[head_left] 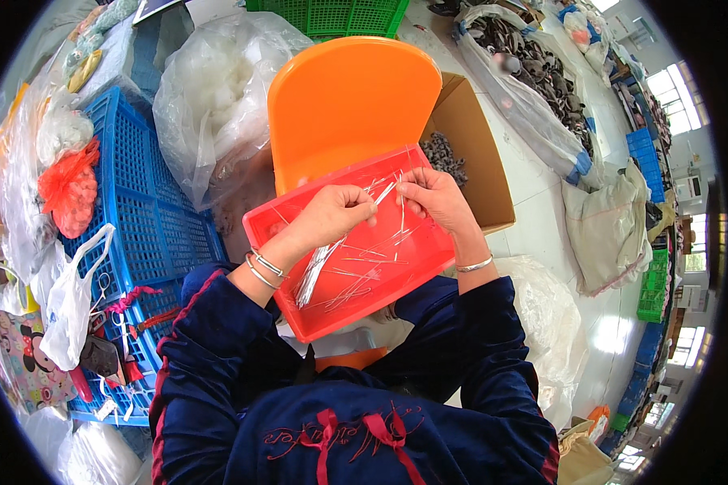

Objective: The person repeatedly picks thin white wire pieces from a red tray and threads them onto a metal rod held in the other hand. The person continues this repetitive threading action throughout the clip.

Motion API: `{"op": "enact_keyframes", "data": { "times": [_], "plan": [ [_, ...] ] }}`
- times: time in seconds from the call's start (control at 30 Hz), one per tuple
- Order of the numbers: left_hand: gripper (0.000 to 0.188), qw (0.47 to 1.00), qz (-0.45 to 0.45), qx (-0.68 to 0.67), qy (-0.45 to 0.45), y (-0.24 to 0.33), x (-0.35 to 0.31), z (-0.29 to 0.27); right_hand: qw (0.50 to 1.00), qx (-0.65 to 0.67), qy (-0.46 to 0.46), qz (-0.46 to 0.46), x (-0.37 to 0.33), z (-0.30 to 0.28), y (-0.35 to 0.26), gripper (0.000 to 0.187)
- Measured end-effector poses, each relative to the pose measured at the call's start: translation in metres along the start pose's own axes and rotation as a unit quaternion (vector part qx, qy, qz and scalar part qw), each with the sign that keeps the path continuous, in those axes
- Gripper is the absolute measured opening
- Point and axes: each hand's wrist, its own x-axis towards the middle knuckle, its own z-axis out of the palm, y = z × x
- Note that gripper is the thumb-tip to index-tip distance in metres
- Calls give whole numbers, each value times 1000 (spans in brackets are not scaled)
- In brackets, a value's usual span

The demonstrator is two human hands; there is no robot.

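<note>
A red plastic tray (pixel 356 315) sits tilted in front of me over my lap. Thin silvery wires (pixel 353 283) lie scattered on its bottom. My left hand (pixel 336 217) is closed in a pinch over the tray's left half. From it sticks out a bundle of thin wires (pixel 311 275), whose strands show both below the hand and above its fingertips. Just to the right, my right hand (pixel 437 198) pinches a thin wire (pixel 403 212) that hangs down from its fingertips. The two hands are close together but apart.
Beyond the tray stands an orange chair (pixel 352 105), with a cardboard box (pixel 481 162) behind its right side. Blue crates (pixel 141 202) holding bags, scissors and a pouch stand at left. A clear bag of white stuffing (pixel 218 97) leans there. Sacks (pixel 607 230) line the right floor.
</note>
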Motion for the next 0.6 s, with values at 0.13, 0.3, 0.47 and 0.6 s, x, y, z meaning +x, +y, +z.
{"op": "enact_keyframes", "data": {
  "times": [0.13, 0.3, 0.47, 0.6],
  "plan": [
    [19, 998, 42, -45, -2, -1, -2, 10, 998, 62, 19, -14, 4, 5, 9, 15],
    [17, 995, 41, -51, -72, 1, -2, 12, 996, 77, 40, -15, 8, 13, 9, 17],
    [18, 995, 9, -53, -87, 2, -4, 8, 997, 72, 27, -14, 5, 14, 7, 18],
    [18, 993, 17, -43, -112, 5, -6, 4, 997, 78, 15, -21, 1, 11, 8, 17]
  ]
}}
